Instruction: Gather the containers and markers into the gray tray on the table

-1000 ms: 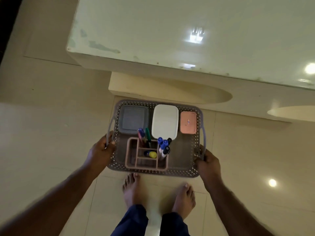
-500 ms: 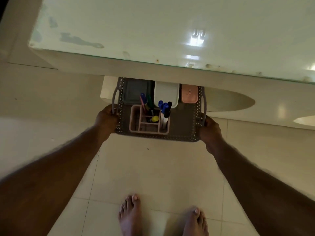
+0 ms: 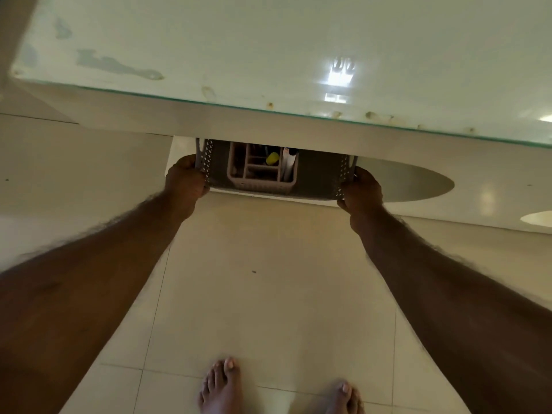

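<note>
The gray perforated tray (image 3: 318,182) sits half hidden under the glass-topped table (image 3: 268,55). My left hand (image 3: 185,178) grips its left side and my right hand (image 3: 362,189) grips its right side. Inside the tray a pink divided organizer (image 3: 260,180) holds markers; a yellow cap (image 3: 272,158) and a white marker barrel (image 3: 288,167) show. The lidded containers at the tray's far end are hidden by the table edge.
The table's thick front edge (image 3: 298,130) overhangs the tray. Below it lies a pale lower shelf with a rounded cut-out (image 3: 418,183). My bare feet (image 3: 280,386) stand on the tiled floor.
Both hands have pushed the tray forward, further under the table top. The gray, white and pink containers have gone out of sight behind the table edge.
</note>
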The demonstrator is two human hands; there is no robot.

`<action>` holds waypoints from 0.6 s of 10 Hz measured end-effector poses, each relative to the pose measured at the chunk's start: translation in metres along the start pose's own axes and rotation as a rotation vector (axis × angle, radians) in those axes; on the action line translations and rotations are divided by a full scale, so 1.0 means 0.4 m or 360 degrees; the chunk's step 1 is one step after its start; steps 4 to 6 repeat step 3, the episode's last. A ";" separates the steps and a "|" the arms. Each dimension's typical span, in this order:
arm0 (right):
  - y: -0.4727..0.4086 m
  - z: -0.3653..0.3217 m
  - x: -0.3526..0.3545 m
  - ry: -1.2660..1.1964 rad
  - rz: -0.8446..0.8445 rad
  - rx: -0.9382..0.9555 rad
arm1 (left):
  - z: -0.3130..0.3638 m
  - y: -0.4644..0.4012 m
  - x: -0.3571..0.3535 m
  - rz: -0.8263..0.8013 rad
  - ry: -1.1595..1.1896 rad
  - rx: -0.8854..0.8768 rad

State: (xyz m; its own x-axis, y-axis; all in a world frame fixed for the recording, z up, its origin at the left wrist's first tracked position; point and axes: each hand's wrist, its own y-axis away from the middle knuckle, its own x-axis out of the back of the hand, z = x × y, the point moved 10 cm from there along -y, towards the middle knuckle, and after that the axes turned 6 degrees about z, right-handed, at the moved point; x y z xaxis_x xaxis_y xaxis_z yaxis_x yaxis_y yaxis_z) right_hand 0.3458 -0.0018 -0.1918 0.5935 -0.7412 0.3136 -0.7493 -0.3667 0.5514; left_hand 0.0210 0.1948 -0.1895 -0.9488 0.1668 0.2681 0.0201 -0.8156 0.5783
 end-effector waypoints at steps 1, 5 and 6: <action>-0.021 -0.006 -0.003 -0.0112 0.0019 0.0016 | 0.006 -0.005 0.000 -0.0005 0.0089 0.0045; -0.007 0.026 -0.007 -0.0121 -0.0021 -0.0095 | 0.015 0.019 0.034 0.0264 -0.0201 -0.0060; -0.007 0.026 -0.007 -0.0121 -0.0021 -0.0095 | 0.015 0.019 0.034 0.0264 -0.0201 -0.0060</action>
